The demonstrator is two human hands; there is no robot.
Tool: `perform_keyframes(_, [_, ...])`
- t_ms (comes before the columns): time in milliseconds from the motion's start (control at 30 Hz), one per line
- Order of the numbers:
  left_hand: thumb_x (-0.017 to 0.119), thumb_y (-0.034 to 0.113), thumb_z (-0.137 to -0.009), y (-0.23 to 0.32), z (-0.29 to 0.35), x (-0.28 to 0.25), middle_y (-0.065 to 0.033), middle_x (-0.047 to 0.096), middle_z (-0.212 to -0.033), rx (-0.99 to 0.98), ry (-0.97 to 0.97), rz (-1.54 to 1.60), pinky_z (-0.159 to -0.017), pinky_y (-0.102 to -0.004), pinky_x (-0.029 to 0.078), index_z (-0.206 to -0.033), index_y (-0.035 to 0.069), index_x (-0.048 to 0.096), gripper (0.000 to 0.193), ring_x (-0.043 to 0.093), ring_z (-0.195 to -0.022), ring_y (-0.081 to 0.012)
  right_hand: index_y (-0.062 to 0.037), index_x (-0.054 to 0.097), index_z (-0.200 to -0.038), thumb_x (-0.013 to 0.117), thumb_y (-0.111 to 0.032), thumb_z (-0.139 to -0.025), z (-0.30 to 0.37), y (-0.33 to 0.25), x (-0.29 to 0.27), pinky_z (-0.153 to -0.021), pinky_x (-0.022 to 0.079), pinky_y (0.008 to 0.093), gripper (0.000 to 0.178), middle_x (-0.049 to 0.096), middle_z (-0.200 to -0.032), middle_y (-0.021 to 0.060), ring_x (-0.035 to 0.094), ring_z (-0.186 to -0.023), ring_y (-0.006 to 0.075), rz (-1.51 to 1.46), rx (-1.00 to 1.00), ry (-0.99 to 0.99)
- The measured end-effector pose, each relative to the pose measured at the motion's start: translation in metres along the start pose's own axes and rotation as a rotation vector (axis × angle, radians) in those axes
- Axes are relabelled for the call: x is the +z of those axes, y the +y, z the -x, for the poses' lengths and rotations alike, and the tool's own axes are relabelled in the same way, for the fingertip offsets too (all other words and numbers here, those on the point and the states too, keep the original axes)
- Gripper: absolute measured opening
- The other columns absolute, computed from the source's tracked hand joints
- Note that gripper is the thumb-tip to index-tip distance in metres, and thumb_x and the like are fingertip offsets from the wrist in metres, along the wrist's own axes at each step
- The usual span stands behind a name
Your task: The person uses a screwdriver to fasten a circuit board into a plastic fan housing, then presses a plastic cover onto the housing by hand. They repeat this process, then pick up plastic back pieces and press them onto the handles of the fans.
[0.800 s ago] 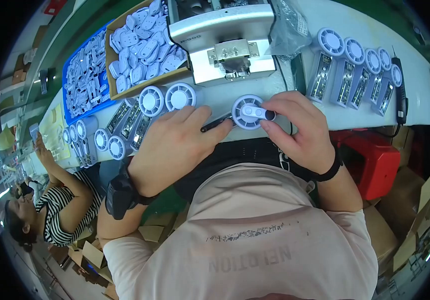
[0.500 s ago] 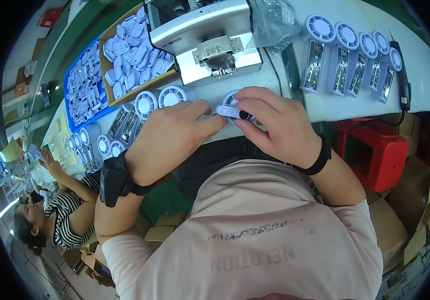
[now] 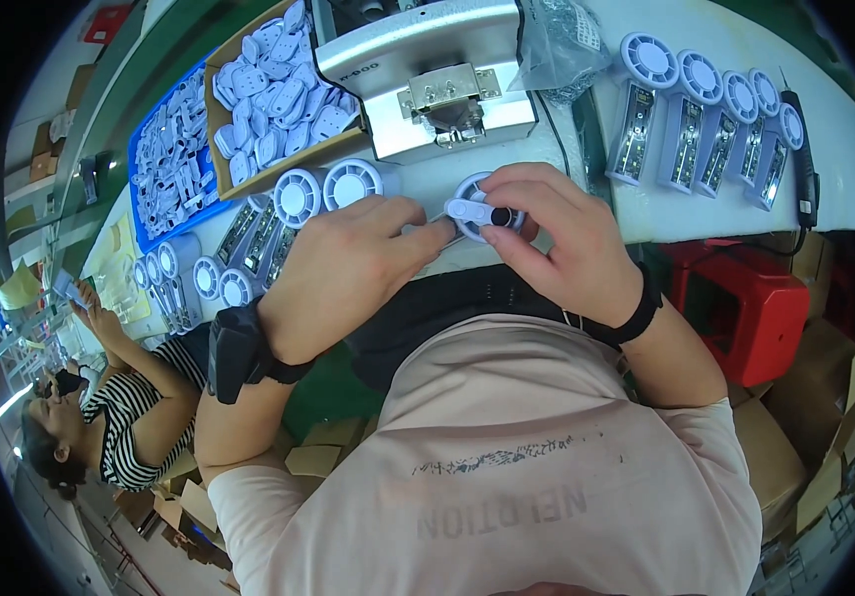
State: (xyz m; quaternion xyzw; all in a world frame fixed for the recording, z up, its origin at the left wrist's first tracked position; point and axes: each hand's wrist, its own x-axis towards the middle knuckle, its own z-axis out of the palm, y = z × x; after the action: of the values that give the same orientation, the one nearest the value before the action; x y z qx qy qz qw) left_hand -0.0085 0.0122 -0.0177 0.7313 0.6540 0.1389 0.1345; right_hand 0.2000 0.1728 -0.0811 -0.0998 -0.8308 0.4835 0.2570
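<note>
In front of the machine is a white handheld fan (image 3: 470,189) with a round ribbed head. A small oval white plastic cover (image 3: 469,212), dark at its right end, lies across this head. My right hand (image 3: 562,243) grips the fan from the right, thumb and fingers curled about the head and the cover's dark end. From the left, my left hand (image 3: 358,263) meets the cover's left end with thumb and forefinger pressed together. What its fingertips pinch is too small to make out.
A silver-and-black machine (image 3: 427,89) stands just beyond my hands. Left of it are a cardboard box (image 3: 224,164) of white covers and a blue tray (image 3: 140,214) of small parts. More fans (image 3: 298,199) lie nearby; others (image 3: 649,60) stand right, beside a black corded tool (image 3: 805,169). A person (image 3: 140,417) sits left.
The view has shifted slightly, moving the bench and machine a little right in the picture. The cover sits flatter across the fan head, and my right fingers have moved slightly on it.
</note>
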Motion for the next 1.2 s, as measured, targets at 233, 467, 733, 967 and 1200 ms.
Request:
perform_keyframes(233, [0.076,0.017,-0.092,0.015,-0.004,-0.017,-0.0074,0.068,-0.105,-0.058,-0.178,-0.057,-0.07,-0.0417,0.061,-0.119,0.016,0.072,0.028,0.073,-0.091,-0.03,-0.0005,0.073,-0.119,0.083,0.002,-0.092,-0.002,-0.019,-0.024,-0.069,0.058,0.034,0.029,0.075,-0.114,0.0144,0.07,-0.08,0.0214,0.096,0.074,0.118])
perform_keyframes(467, [0.078,0.018,-0.091,0.021,0.032,0.028,-0.0074,0.072,-0.121,0.021,0.079,-0.15,-0.076,-0.0405,0.061,-0.129,0.016,0.072,0.038,0.072,-0.099,-0.0279,-0.0049,0.071,-0.103,0.078,-0.02,-0.095,0.002,-0.005,-0.032,-0.066,0.057,0.0489,0.018,0.072,-0.084,0.0142,0.073,-0.074,0.0376,0.673,0.24,0.051])
perform_keyframes(733, [0.083,0.019,-0.092,0.021,0.041,0.036,-0.0075,0.071,-0.125,0.007,0.301,-0.067,-0.084,-0.0398,0.059,-0.128,0.013,0.074,0.037,0.071,-0.104,-0.0277,-0.0058,0.07,-0.1,0.078,-0.017,-0.091,-0.006,-0.028,-0.051,-0.065,0.058,0.0489,0.017,0.073,-0.084,0.0133,0.074,-0.072,0.0382,0.807,0.238,-0.135])
perform_keyframes(967, [0.087,0.021,-0.089,0.022,0.059,0.044,-0.0116,0.071,-0.128,0.011,0.462,0.06,-0.093,-0.0459,0.057,-0.132,0.011,0.075,0.046,0.069,-0.112,-0.0336,0.0014,0.075,-0.127,0.074,-0.007,-0.1,-0.075,-0.145,-0.123,-0.08,0.058,0.0301,0.028,0.078,-0.102,0.0072,0.072,-0.088,0.0141,0.271,0.113,0.042])
perform_keyframes(1200, [0.086,0.018,-0.09,0.023,0.069,0.058,-0.0143,0.07,-0.13,-0.07,0.46,0.102,-0.098,-0.0488,0.056,-0.134,0.009,0.074,0.046,0.068,-0.114,-0.0369,-0.0018,0.077,-0.115,0.077,-0.008,-0.095,-0.134,-0.19,-0.116,-0.077,0.059,0.0389,0.021,0.073,-0.093,0.0119,0.073,-0.084,0.0293,0.83,-0.29,-0.132])
